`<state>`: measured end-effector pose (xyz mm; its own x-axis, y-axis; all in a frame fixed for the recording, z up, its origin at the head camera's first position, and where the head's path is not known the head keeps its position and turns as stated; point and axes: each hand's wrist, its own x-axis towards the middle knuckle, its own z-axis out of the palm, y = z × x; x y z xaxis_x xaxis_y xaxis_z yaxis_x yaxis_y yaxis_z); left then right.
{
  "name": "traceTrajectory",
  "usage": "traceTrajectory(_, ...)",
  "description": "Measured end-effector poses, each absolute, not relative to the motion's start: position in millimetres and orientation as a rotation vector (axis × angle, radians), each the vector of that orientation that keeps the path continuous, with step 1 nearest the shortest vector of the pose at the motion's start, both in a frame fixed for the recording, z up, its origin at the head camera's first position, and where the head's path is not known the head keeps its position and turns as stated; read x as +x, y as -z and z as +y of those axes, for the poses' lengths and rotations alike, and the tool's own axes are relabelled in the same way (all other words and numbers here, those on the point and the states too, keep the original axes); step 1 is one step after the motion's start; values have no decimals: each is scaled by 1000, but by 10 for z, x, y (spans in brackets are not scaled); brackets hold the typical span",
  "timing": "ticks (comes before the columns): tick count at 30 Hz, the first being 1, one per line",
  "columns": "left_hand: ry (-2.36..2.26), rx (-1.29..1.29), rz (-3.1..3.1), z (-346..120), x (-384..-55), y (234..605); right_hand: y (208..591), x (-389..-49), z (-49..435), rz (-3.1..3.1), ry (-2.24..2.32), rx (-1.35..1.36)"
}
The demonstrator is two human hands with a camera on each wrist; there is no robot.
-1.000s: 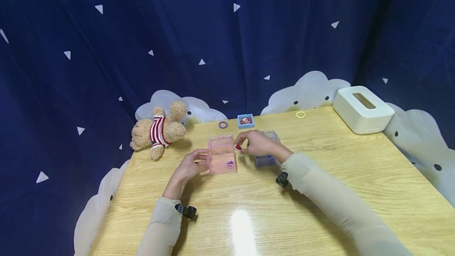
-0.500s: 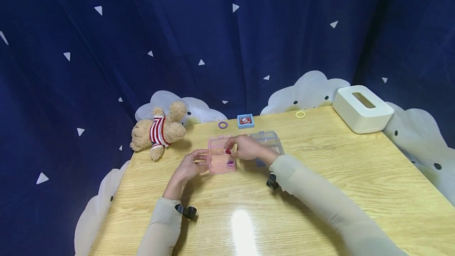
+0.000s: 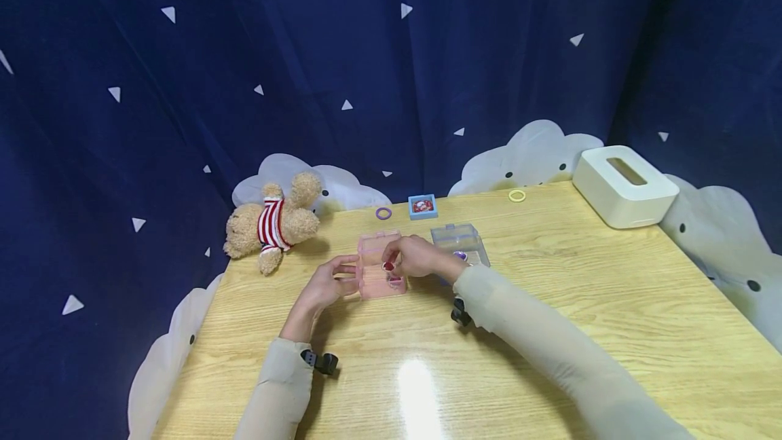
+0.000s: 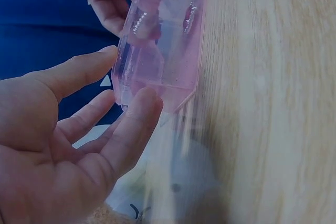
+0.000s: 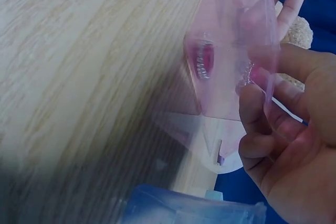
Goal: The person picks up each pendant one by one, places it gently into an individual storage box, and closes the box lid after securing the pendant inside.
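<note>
Because the red trinket (image 3: 387, 266) is so small, the right hand (image 3: 417, 257) pinches it between fingertips at the open pink box (image 3: 373, 285); whether it touches the box floor cannot be told. A pinkish trinket (image 3: 396, 282) lies in the near right corner. The left hand (image 3: 324, 286) has its fingers extended against the box's left side — probably to steady something so light — and the lid leans away, leaving the base reachable. Just right, a blue-grey box (image 3: 455, 237) stands open, handy for that arm, a purple trinket (image 3: 460, 257) inside. Farther back are a purple ring (image 3: 383, 218), blue frame (image 3: 423, 207) and yellow ring (image 3: 516, 201); a teddy bear (image 3: 271, 226) and tissue box (image 3: 656, 206) sit wide — seemingly sparing elbow room.
</note>
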<state>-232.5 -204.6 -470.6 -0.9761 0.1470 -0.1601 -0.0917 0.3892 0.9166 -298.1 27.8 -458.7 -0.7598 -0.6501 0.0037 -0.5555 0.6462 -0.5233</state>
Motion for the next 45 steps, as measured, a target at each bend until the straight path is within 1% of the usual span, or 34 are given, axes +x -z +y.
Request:
traceTrajectory(10,-1633,52,2424,-2039,-2311,4689,4631,-2987,252,2687,725,-980)
traceTrajectory(19,-1627,66,2424,-2060,-2333,4730,4612,-2981,292,2668,783,-981)
traceTrajectory(23,-1628,68,2407,-2012,-2259,4587,4583,-2971,326,2661,836,-980)
traceTrajectory(25,-1626,64,2414,-2008,-2258,4583,4564,-2969,349,2651,864,-985)
traceTrajectory(27,-1627,59,2425,-2010,-2261,4597,4555,-2976,371,2642,884,-992)
traceTrajectory(30,-1627,49,2445,-2044,-2335,4723,4548,-2989,409,2633,911,-1003)
traceTrajectory(36,-1620,48,2445,-2048,-2334,4724,4511,-3004,474,2629,986,-1006)
traceTrajectory(45,-1625,43,2439,-2047,-2329,4723,4456,-3058,519,2660,1119,-847)
